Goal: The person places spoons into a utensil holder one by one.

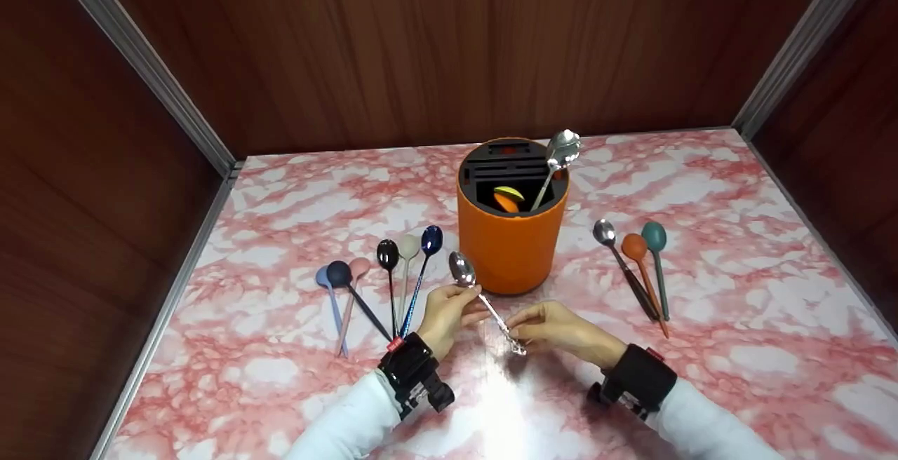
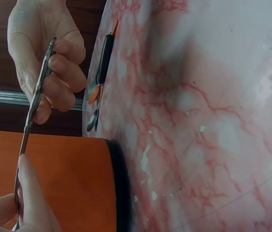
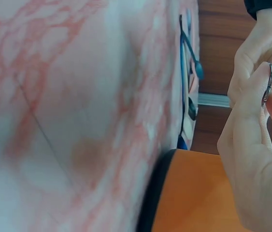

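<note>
A silver spoon (image 1: 462,269) with an ornate handle end is held in the air in front of the orange utensil holder (image 1: 511,253). My left hand (image 1: 449,314) pinches it near the bowl, between thumb and fingers. At the other end, my right hand (image 1: 558,330) pinches the decorated tip of the handle. In the left wrist view the spoon (image 2: 32,108) appears edge-on, running between both hands. The right wrist view shows only the handle end of the spoon (image 3: 269,84) between thumb and finger; its bowl is hidden there.
The holder's black slotted top carries a silver spoon (image 1: 563,150) standing tilted, and a yellow-and-orange piece (image 1: 508,197). Left of it lie several spoons, including a dark blue one (image 1: 432,239) and a black one (image 1: 387,255). To the right lie a silver spoon (image 1: 605,233), an orange one (image 1: 635,247) and a green one (image 1: 654,236).
</note>
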### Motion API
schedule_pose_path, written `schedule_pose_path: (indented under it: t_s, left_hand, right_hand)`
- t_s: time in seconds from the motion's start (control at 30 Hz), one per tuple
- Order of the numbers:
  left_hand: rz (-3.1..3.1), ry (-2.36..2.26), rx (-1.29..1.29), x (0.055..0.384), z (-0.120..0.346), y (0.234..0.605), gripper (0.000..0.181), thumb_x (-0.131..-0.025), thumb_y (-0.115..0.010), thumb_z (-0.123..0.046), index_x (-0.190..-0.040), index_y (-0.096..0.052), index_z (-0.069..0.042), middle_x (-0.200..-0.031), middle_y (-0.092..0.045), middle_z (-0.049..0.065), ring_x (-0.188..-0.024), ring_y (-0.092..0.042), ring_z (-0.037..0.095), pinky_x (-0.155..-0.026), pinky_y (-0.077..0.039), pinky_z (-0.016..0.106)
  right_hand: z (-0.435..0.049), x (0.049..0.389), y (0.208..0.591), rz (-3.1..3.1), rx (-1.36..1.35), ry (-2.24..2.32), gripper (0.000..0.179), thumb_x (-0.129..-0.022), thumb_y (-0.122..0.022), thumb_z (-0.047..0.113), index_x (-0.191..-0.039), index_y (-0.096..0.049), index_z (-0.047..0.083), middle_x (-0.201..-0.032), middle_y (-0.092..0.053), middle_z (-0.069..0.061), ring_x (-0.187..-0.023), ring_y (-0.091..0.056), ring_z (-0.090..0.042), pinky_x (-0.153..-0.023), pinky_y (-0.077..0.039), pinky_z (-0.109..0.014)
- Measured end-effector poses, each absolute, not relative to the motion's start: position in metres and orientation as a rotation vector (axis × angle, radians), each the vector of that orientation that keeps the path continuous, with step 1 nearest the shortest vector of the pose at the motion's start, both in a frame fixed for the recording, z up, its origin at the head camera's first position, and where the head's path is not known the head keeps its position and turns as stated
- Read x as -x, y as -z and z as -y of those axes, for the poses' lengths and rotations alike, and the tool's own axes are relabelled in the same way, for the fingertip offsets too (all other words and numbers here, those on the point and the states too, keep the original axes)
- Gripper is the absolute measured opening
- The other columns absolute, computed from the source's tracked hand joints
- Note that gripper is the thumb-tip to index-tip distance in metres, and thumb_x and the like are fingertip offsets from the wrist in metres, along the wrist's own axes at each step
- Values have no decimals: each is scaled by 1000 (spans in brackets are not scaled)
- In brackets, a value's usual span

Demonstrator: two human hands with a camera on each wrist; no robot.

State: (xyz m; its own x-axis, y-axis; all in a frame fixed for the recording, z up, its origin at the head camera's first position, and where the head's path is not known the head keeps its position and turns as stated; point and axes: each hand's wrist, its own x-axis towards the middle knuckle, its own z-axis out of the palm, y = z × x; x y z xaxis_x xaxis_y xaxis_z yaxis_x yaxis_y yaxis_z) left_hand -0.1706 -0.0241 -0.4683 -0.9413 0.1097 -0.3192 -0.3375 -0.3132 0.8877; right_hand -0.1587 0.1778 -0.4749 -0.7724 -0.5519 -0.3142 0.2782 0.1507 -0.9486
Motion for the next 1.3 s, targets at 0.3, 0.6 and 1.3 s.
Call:
schedule_pose_path:
  t_s: [0.3,0.6,1.3]
  left_hand:
    - [-1720,-2260,303,170,25,450,19,-97,-58,-5,-107,-57,10,-81,-64,4,-65,-67,9,-74,-63,30]
    - [-1689,-2309,268,170,24,436,25,-97,-55,0,-114,-52,19,-79,-63,5,-68,-66,10,-78,-63,30]
    - [-1697,-2346,212,178,30,400,16,-98,-54,1,-107,-53,15,-75,-61,6,-65,-65,10,-77,-63,30]
  right_hand:
    - [-181,161,456,-1817,333,1679,32,-94,-62,9,-117,-61,-14,-92,-70,5,-80,-64,-4,-75,-58,-21]
    - [-183,163,441,-1849,420,1653,34,-95,-62,10,-116,-60,-16,-91,-68,7,-81,-62,-4,-76,-58,-21]
    - [-177,173,405,-1952,409,1584,28,-94,-65,16,-113,-68,-4,-93,-70,5,-82,-63,-7,-78,-57,-25]
